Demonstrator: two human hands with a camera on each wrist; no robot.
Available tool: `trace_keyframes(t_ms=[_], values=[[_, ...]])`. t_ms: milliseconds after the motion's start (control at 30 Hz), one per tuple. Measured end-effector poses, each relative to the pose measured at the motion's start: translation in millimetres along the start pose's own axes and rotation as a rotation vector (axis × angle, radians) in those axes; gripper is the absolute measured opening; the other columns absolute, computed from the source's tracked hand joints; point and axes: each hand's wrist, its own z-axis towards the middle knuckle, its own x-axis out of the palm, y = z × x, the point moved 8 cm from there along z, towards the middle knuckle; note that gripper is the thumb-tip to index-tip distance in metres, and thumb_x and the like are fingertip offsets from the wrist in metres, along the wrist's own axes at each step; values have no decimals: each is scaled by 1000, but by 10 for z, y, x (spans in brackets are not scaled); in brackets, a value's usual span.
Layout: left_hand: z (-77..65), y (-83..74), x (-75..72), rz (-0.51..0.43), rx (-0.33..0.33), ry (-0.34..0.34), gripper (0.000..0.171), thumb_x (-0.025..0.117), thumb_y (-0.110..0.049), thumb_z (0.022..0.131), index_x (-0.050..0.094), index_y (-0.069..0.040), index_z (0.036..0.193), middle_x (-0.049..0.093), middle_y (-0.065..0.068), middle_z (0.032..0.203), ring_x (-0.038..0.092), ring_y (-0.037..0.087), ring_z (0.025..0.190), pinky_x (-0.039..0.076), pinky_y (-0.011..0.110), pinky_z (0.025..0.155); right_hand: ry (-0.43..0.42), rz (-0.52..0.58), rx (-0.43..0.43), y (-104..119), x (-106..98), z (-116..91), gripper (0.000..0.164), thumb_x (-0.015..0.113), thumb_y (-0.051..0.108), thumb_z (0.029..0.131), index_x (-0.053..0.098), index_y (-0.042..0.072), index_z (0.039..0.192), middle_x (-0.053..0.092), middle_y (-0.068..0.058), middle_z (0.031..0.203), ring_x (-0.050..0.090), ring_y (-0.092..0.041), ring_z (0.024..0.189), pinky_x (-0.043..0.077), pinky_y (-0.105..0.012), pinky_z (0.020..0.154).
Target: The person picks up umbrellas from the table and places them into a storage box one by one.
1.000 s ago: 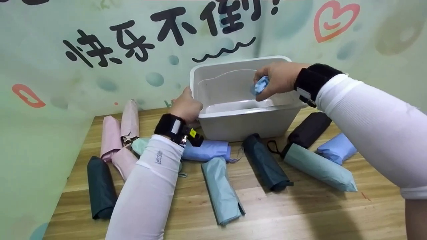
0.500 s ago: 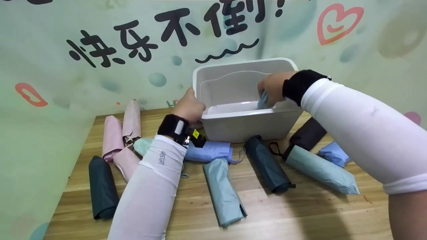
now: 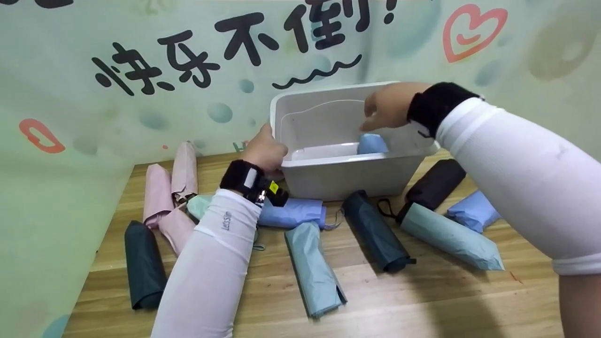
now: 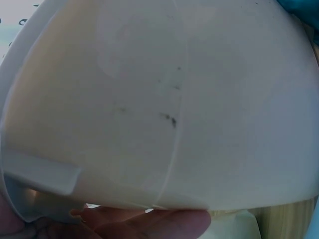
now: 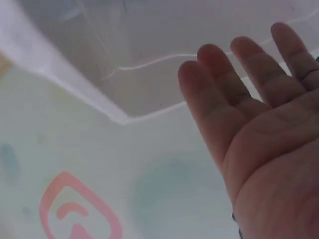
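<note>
A white plastic bin point(image 3: 347, 176) stands against the wall, its opening facing up. My left hand point(image 3: 265, 150) grips its left rim, the thumb up at the edge; in the left wrist view, fingers point(image 4: 169, 224) lie along the bin's outer wall. Inside the bin, toward the right, a light blue folded umbrella point(image 3: 372, 143) shows, its lower part hidden by the front wall. Over the bin's right side hovers my right hand point(image 3: 389, 107), holding nothing. The right wrist view shows that palm point(image 5: 279, 134) with its fingers extended and spread.
Several folded umbrellas lie on the wooden floor before the bin: a dark green one point(image 3: 375, 234), light teal ones point(image 3: 313, 272), a blue one point(image 3: 296, 212), a black one point(image 3: 436, 183). Pink umbrellas point(image 3: 158, 195) and another dark green umbrella point(image 3: 143, 267) lie at left.
My right hand lowered the light blue umbrella into the bin, let go of it and rose back up. My left hand has stayed on the rim.
</note>
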Motion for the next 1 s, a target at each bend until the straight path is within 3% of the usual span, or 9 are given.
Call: trace_keyframes(t_ms=[133,233,333,467,700,1000], values=[[23,-9,-2,21,31,-3,78,47,8,87,30,-6,161,52,19,151,52,35,136,44,51,117,-114,47,-7,-212,-120,-138,69,51,56,105,55,0,145,56,-27,149,51,-47,136,39,-64,116],[24,1,0,32,29,-3,77,47,7,87,30,-5,161,51,20,152,52,35,136,42,50,119,-216,92,51,-465,-153,-292,69,49,54,106,54,-2,145,57,-30,145,53,-49,132,41,-65,113],[14,17,18,-8,8,6,77,47,8,88,28,-7,162,50,19,153,51,35,138,46,52,116,-300,103,111,-758,-89,-459,64,49,48,107,53,-6,142,59,-35,139,57,-51,123,45,-67,106],[2,18,33,-70,-14,19,79,47,11,88,27,-10,162,49,18,152,50,36,138,51,57,110,-336,97,144,-1134,100,-667,57,50,37,106,52,-12,136,59,-40,131,59,-55,116,46,-69,100],[-9,45,35,-104,-70,33,77,45,8,93,22,-12,164,44,18,155,49,39,139,56,62,99,-154,91,245,-1672,753,-978,67,48,49,107,51,-14,127,62,-41,119,63,-55,104,51,-68,87],[-10,57,26,-48,-40,32,76,45,6,94,21,-11,164,44,19,157,48,37,140,55,61,102,-37,73,365,-1977,1654,-1057,98,40,68,103,51,-27,125,58,-49,120,63,-61,103,52,-71,86]])
